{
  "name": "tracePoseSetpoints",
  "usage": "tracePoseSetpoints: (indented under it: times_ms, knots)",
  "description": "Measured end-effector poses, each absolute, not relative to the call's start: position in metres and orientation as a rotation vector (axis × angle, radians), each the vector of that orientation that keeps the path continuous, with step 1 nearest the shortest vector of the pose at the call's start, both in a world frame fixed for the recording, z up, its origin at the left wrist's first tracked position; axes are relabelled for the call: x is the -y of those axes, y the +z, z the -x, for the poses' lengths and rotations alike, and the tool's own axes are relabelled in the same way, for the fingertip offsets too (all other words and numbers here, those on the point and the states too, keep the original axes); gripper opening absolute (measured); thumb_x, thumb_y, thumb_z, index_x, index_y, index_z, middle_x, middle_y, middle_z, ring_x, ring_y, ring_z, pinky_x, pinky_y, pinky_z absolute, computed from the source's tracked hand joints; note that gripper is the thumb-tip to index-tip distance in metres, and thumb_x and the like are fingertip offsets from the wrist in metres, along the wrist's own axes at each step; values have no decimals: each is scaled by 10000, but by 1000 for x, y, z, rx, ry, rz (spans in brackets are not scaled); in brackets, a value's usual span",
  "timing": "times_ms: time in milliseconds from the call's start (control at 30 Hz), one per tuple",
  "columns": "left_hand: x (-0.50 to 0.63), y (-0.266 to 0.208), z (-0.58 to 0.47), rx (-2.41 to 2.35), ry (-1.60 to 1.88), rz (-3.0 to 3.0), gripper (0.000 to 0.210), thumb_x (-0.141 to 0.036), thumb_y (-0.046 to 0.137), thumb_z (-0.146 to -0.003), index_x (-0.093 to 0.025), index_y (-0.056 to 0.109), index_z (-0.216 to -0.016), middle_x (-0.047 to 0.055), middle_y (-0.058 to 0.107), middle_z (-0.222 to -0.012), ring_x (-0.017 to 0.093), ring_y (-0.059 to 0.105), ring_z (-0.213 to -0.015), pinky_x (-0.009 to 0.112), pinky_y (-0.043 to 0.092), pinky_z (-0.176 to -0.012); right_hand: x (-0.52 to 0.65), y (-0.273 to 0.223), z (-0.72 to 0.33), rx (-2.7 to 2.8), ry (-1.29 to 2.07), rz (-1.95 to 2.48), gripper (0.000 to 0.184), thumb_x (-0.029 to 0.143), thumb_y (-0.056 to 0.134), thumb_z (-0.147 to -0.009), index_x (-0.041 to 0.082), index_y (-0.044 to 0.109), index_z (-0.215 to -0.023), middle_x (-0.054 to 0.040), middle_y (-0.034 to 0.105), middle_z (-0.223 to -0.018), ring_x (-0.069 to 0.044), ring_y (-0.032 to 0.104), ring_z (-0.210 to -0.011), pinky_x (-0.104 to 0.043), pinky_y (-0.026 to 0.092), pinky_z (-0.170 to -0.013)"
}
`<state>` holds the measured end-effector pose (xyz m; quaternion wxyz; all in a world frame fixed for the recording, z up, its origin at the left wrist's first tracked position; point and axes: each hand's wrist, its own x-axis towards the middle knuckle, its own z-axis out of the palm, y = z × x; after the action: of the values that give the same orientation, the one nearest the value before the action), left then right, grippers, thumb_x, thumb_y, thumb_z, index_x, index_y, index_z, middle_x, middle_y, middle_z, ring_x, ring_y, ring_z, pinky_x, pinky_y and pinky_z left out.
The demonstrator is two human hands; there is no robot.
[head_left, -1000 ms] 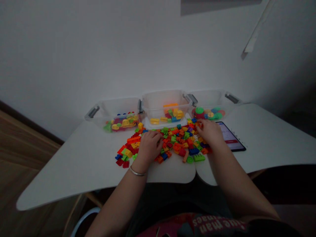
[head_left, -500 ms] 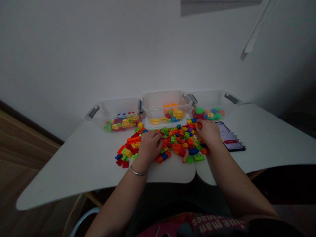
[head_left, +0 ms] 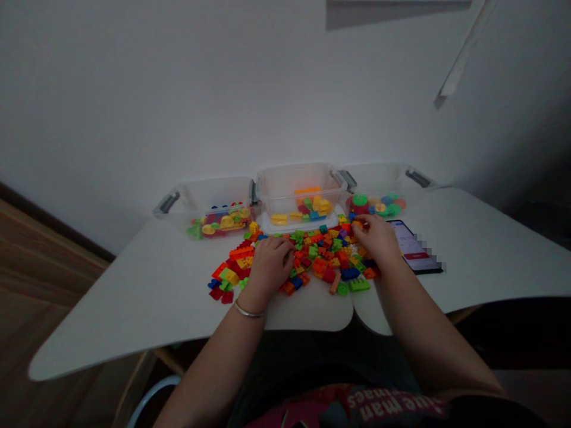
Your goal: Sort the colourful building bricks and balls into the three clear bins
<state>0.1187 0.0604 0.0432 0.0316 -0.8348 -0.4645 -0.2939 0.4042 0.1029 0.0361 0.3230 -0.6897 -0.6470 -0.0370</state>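
Note:
A heap of small coloured building blocks (head_left: 319,267) in red, orange, green, yellow and blue is spread over the table. Over the heap's left half rests my left hand (head_left: 272,261), palm down with fingers curled; whatever lies under the fingertips is hidden. At the heap's right back edge is my right hand (head_left: 377,238), thumb and fingers closed around a small orange-yellow block (head_left: 358,224). Just behind the heap stands a clear plastic box (head_left: 276,199) holding some yellow, orange and blue blocks.
Another clear box (head_left: 191,196) with mixed pieces stands at the left, and a third clear box (head_left: 383,175) with round pieces at the right. A phone (head_left: 414,246) with a lit screen lies beside my right hand. The white table (head_left: 147,297) meets the wall behind.
My right fingers have shifted slightly around the orange-yellow block. My left hand, the heap and the boxes look almost the same.

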Motion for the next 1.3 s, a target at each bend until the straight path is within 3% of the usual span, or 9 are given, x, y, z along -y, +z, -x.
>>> tracePoseSetpoints:
  times_ms: [300,500,633,733,833,933,1067,1300]
  knots:
    - [-59,45,-117,1409,-953,2572,130,-183,545,-887,-191,673,-910,68,703,-961,232,620,-918,406,473,-848,-107,37,-399,1521,98,1521,323,413,594,-775,165,712,-944,-108,704,-923,-223,618,-747,-414,512,-794]
    - [-60,44,-118,1390,-1023,2533,170,-182,529,-886,-190,649,-1005,77,703,-985,241,624,-934,407,485,-846,-99,49,-376,1259,816,1229,419,470,691,-688,199,690,-1007,-43,705,-804,-188,641,-706,-353,526,-703]
    - [-59,44,-119,1306,-1118,2506,256,-213,530,-904,-180,598,-1149,91,700,-1021,241,624,-981,404,489,-871,-85,55,-348,1289,1130,1087,386,442,803,-611,208,665,-885,-29,719,-842,-165,669,-745,-335,539,-746]
    - [-58,46,-119,1223,-1137,2514,239,-243,542,-915,-184,608,-1137,93,695,-1016,236,623,-975,393,495,-857,-75,55,-327,1351,1252,999,368,463,819,-619,212,602,-779,-44,726,-945,-172,684,-821,-351,553,-780]
    - [-57,47,-120,1192,-1110,2533,201,-230,547,-912,-193,633,-1090,87,694,-1005,233,621,-970,393,496,-858,-76,62,-316,1431,1142,962,332,469,774,-690,223,583,-805,-29,706,-897,-173,672,-806,-342,560,-738]
    - [-57,48,-119,1183,-1114,2546,175,-188,539,-903,-187,652,-1037,86,701,-1000,229,623,-957,393,493,-859,-94,84,-319,1520,716,985,269,415,694,-780,226,630,-960,-12,646,-815,-174,638,-768,-326,554,-687]
    - [-56,48,-117,1174,-1116,2569,163,-173,518,-910,-192,669,-968,73,711,-971,221,617,-921,391,485,-847,-133,116,-327,1579,161,1002,198,301,656,-799,215,706,-970,-87,623,-1096,-211,622,-969,-365,552,-816]
    - [-56,49,-115,1227,-1060,2592,173,-170,505,-909,-203,675,-919,61,709,-940,211,606,-902,386,477,-850,-163,118,-317,1828,74,1272,231,253,566,-868,195,729,-1022,-79,724,-1062,-219,652,-941,-390,508,-891]
